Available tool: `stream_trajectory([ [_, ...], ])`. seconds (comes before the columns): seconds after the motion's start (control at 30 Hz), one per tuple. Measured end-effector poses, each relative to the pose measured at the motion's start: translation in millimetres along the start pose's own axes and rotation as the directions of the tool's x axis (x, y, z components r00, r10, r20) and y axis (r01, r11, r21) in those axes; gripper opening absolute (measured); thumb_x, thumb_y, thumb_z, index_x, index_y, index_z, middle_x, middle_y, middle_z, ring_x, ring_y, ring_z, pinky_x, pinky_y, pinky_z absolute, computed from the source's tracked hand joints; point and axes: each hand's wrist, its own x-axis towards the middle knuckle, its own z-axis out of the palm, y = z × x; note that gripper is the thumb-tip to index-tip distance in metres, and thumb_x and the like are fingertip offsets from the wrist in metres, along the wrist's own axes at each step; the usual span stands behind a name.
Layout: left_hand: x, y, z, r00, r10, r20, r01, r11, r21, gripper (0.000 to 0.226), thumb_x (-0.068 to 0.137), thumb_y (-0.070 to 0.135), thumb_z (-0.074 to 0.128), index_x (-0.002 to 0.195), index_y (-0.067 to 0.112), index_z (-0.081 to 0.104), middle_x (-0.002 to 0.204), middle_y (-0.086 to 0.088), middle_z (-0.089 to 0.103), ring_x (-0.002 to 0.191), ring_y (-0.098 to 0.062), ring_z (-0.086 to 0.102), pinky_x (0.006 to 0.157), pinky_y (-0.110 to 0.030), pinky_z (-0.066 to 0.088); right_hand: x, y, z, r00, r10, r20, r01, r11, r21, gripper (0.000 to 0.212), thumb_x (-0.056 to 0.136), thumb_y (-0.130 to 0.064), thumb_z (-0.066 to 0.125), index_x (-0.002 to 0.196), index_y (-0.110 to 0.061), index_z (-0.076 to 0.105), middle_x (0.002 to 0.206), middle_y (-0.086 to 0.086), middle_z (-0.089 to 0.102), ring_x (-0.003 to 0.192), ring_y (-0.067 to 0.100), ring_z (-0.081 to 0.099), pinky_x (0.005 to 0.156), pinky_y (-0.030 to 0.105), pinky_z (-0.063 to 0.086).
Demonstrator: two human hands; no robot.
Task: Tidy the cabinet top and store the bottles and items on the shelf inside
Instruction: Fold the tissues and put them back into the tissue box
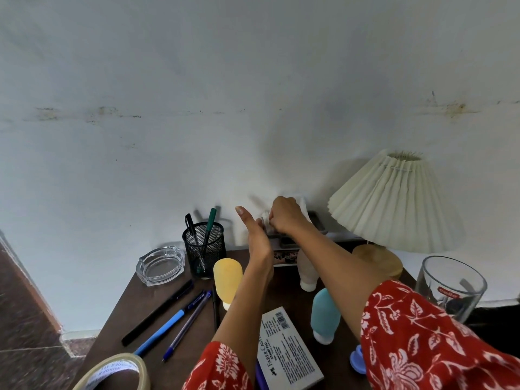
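My counter (140,311) is matt dark wood, ashtray (160,266) glossy clear glass, pen cup (204,246) black metal mesh, lampshade (394,204) pleated cloth.

On the cabinet top (135,311), an ashtray (160,266) stood at the back left, with a mesh pen holder (204,250) just to its right. Three pens (174,323) lay in front of them, and a roll of tape (112,372) was at the front edge. One bottle (227,280) stood right of the holder; another bottle (325,316) stood further right, behind a box (289,350). A lamp (394,204) was at the back right, a glass (447,288) before it.
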Motion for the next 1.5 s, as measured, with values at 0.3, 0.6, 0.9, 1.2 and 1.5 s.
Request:
stream_trajectory([
  [0.3, 7.1, -3.1, -0.9, 0.997, -0.076, 0.0, 0.075, 0.996, -0.044, 0.095, 0.086, 0.07, 0.005, 0.14, -0.007, 0.013, 0.149, -0.025, 0.017, 0.14, -0.037, 0.015, 0.117, -0.043, 0.015, -3.8, 4.4, 3.4, 0.998, -0.069, -0.013, 0.069, 0.997, -0.033, 0.016, 0.08, 0.002, 0.058, 0.091, 0.007, 0.068, 0.098, 0.02, 0.065, 0.084, 0.03, 0.062, 0.07, 0.032, 0.049],
  [0.6, 6.3, -4.3, -2.5, 0.996, -0.092, -0.007, 0.091, 0.995, -0.028, 0.101, 0.081, 0.075, 0.007, 0.142, -0.005, 0.013, 0.15, -0.025, 0.016, 0.14, -0.038, 0.014, 0.116, -0.048, 0.013, -11.8, 7.7, -2.7, 0.992, -0.125, 0.036, 0.128, 0.987, -0.098, 0.018, 0.083, 0.006, 0.053, 0.08, 0.0, 0.069, 0.068, 0.008, 0.049, 0.071, 0.023, 0.049, 0.065, 0.027, 0.038],
  [0.9, 0.7, 0.5, -0.1, 0.993, -0.118, 0.019, 0.119, 0.991, -0.052, 0.102, 0.084, 0.073, 0.01, 0.134, -0.013, 0.028, 0.141, -0.032, 0.033, 0.133, -0.044, 0.032, 0.113, -0.048, 0.023, -13.1, 9.8, -0.1, 0.989, -0.147, 0.022, 0.149, 0.974, -0.172, 0.019, 0.085, 0.005, 0.051, 0.091, 0.004, 0.068, 0.061, 0.002, 0.044, 0.062, 0.019, 0.046, 0.066, 0.027, 0.035],
  [1.2, -2.1, 7.2, 4.2, 0.989, -0.147, -0.014, 0.147, 0.989, -0.031, 0.107, 0.076, 0.081, 0.018, 0.137, -0.004, 0.038, 0.139, -0.027, 0.043, 0.131, -0.039, 0.042, 0.111, -0.048, 0.033, -14.5, 8.1, 1.0, 0.994, -0.09, 0.064, 0.099, 0.982, -0.164, 0.023, 0.088, -0.001, 0.051, 0.068, -0.004, 0.062, 0.073, 0.009, 0.059, 0.06, 0.019, 0.05, 0.056, 0.024, 0.037],
  [1.5, -16.7, 31.3, 8.0, 0.994, -0.106, 0.014, 0.105, 0.993, 0.046, 0.094, 0.082, 0.076, 0.016, 0.142, 0.006, 0.034, 0.129, -0.014, 0.053, 0.12, -0.027, 0.052, 0.106, -0.042, 0.039, -18.1, 2.9, -14.1, 0.987, -0.098, -0.126, 0.095, 0.995, -0.03, 0.027, 0.089, -0.001, 0.048, 0.11, -0.004, 0.065, 0.115, 0.016, 0.062, 0.105, 0.03, 0.058, 0.09, 0.039, 0.051],
])
